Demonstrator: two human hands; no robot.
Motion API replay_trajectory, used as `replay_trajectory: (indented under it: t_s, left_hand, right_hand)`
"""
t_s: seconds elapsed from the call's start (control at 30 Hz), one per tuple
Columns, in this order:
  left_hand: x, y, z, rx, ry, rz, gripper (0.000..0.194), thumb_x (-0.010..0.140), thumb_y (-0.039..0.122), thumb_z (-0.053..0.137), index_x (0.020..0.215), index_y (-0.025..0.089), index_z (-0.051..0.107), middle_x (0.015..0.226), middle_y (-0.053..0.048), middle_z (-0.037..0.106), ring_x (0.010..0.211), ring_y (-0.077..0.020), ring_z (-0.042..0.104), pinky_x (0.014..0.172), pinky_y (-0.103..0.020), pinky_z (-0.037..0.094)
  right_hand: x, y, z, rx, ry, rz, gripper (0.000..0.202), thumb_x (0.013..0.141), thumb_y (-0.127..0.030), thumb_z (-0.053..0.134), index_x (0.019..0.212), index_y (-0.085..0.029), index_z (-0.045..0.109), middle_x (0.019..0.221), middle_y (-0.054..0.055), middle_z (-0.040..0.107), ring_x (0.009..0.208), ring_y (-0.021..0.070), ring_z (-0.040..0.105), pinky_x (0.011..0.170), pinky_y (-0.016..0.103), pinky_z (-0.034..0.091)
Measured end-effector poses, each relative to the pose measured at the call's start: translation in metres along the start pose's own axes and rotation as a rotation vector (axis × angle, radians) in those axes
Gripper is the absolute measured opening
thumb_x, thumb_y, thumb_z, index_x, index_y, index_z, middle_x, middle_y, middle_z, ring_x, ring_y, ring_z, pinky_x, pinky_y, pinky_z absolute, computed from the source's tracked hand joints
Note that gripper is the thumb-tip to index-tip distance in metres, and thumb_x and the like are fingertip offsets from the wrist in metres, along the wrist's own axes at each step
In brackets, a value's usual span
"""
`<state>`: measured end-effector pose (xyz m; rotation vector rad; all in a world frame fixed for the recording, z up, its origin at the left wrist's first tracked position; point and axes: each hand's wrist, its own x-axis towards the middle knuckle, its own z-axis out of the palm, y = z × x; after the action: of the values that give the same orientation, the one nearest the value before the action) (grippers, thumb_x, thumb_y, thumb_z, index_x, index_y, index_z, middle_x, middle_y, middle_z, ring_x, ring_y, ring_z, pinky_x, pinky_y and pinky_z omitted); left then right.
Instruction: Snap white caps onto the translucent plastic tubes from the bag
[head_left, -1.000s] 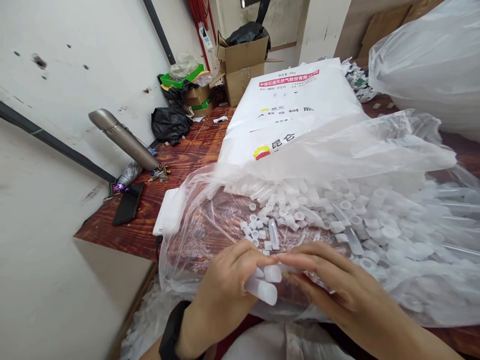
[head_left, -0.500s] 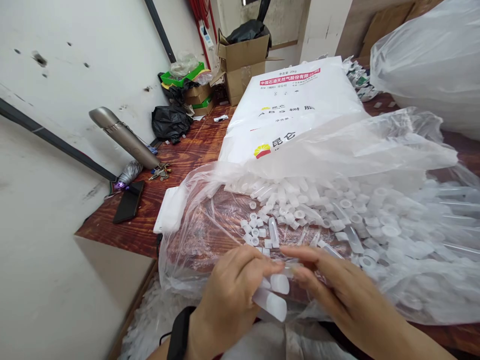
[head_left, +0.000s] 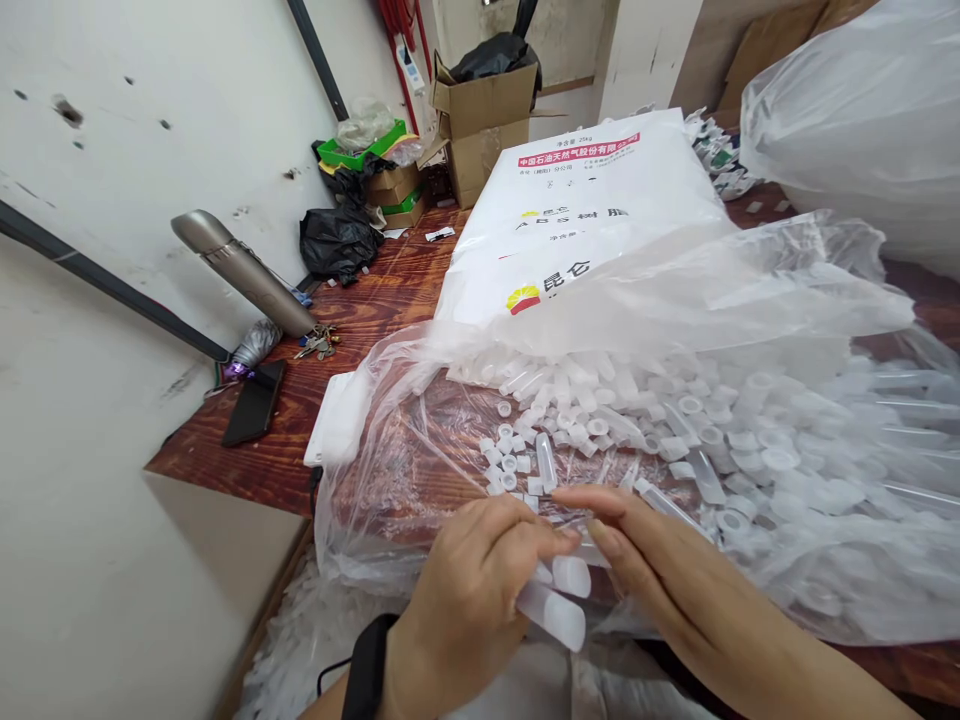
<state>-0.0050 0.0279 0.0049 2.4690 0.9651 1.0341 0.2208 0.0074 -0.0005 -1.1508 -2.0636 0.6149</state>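
My left hand (head_left: 469, 585) is closed around several translucent plastic tubes (head_left: 553, 612). Their rounded white ends stick out past the thumb toward the right. My right hand (head_left: 660, 575) faces it with fingers stretched out and the thumb below them. A pale tube end shows faintly in the narrow space between the two hands; whether my right fingers touch it I cannot tell. Just beyond the fingertips a single clear tube (head_left: 546, 462) lies on the plastic bag, beside a cluster of small white caps (head_left: 508, 463). A larger heap of caps and tubes (head_left: 720, 440) spreads to the right.
The clear plastic bag (head_left: 375, 480) covers the front of the wood-patterned table (head_left: 397, 290). Behind it lies a printed white sack (head_left: 585, 190). At left are a metal flask (head_left: 240, 270), keys (head_left: 319, 342) and a phone (head_left: 255, 402). A cardboard box (head_left: 487, 125) stands at the back.
My left hand and its tubes have shifted slightly right. My right fingers have drawn closer together and the tube between the hands shows less.
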Motion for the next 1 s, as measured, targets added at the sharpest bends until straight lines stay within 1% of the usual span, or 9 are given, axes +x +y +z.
replay_trajectory:
  t_s: [0.17,0.33,0.4,0.5,0.57,0.63,0.8,0.9,1.0]
  left_hand:
    - [-0.001,0.0,0.001,0.016,0.035,-0.018,0.012,0.103,0.019,0.057,0.114,0.021,0.061,0.096,-0.003,0.074,0.087,-0.0178,0.073,0.078,-0.029,0.058]
    - [-0.007,-0.006,0.005,0.113,0.021,0.058,0.018,0.101,0.014,0.056,0.116,0.02,0.062,0.099,-0.005,0.077,0.09,-0.0186,0.074,0.082,-0.03,0.058]
    - [-0.004,-0.019,0.001,0.144,-0.043,0.029,0.017,0.101,0.019,0.056,0.116,0.021,0.063,0.102,-0.004,0.078,0.094,-0.0188,0.075,0.085,-0.03,0.059]
    - [0.014,-0.051,-0.015,0.256,-0.116,-0.138,0.025,0.1,0.022,0.056,0.124,0.019,0.063,0.11,-0.007,0.077,0.1,-0.0221,0.074,0.089,-0.034,0.059]
    - [0.033,-0.077,-0.028,0.351,-0.113,-0.284,0.03,0.098,0.017,0.057,0.127,0.016,0.063,0.117,-0.011,0.075,0.106,-0.0261,0.072,0.094,-0.039,0.058]
    - [0.052,-0.101,-0.039,0.443,-0.128,-0.411,0.027,0.097,0.013,0.058,0.123,0.014,0.066,0.121,-0.014,0.073,0.115,-0.0291,0.069,0.101,-0.043,0.054]
    - [0.085,-0.137,-0.046,0.566,-0.233,-0.656,0.023,0.101,0.03,0.066,0.118,0.015,0.069,0.122,-0.011,0.071,0.111,-0.0264,0.069,0.099,-0.05,0.057]
    - [0.092,-0.141,-0.044,0.53,-0.275,-0.724,0.031,0.1,0.037,0.068,0.123,0.017,0.067,0.127,-0.01,0.069,0.111,-0.0259,0.069,0.096,-0.049,0.058]
    - [0.09,-0.132,-0.044,0.422,-0.267,-0.737,0.022,0.097,0.032,0.071,0.112,0.016,0.071,0.12,-0.01,0.072,0.111,-0.0265,0.068,0.1,-0.05,0.055]
  right_hand:
    - [0.002,-0.004,0.005,0.006,0.026,-0.048,0.032,0.11,-0.027,0.045,0.141,-0.035,0.048,0.118,0.001,0.078,0.104,0.0182,0.077,0.09,0.03,0.062]
    - [0.008,-0.009,0.014,0.239,-0.057,0.277,0.026,0.114,-0.037,0.032,0.129,-0.033,0.054,0.081,-0.005,0.07,0.067,0.0149,0.07,0.061,0.024,0.059]
    - [0.014,-0.005,0.017,0.26,-0.111,0.305,0.031,0.114,-0.042,0.029,0.132,-0.03,0.052,0.07,-0.006,0.064,0.057,0.0157,0.065,0.053,0.025,0.055]
    - [0.026,0.01,0.02,-0.001,-0.07,0.174,0.035,0.114,-0.038,0.033,0.143,-0.025,0.047,0.087,0.001,0.071,0.075,0.0187,0.073,0.067,0.03,0.061]
    - [0.033,0.024,0.024,-0.202,-0.004,0.057,0.037,0.111,-0.033,0.039,0.146,-0.022,0.048,0.12,0.013,0.072,0.11,0.0277,0.072,0.093,0.046,0.061]
    - [0.036,0.038,0.027,-0.273,-0.001,0.015,0.039,0.108,-0.024,0.04,0.144,-0.018,0.053,0.134,0.02,0.066,0.126,0.0353,0.065,0.103,0.058,0.054]
    - [0.028,0.056,0.03,-0.313,-0.088,-0.032,0.051,0.098,-0.003,0.036,0.14,-0.021,0.06,0.133,0.016,0.068,0.123,0.0304,0.068,0.097,0.05,0.061]
    - [0.02,0.059,0.025,-0.318,-0.115,-0.012,0.05,0.099,-0.002,0.037,0.14,-0.022,0.058,0.132,0.014,0.067,0.115,0.0258,0.073,0.092,0.043,0.063]
    - [0.017,0.062,0.018,-0.324,-0.11,0.037,0.047,0.101,-0.006,0.039,0.141,-0.023,0.056,0.13,0.013,0.067,0.104,0.0237,0.076,0.085,0.041,0.064]
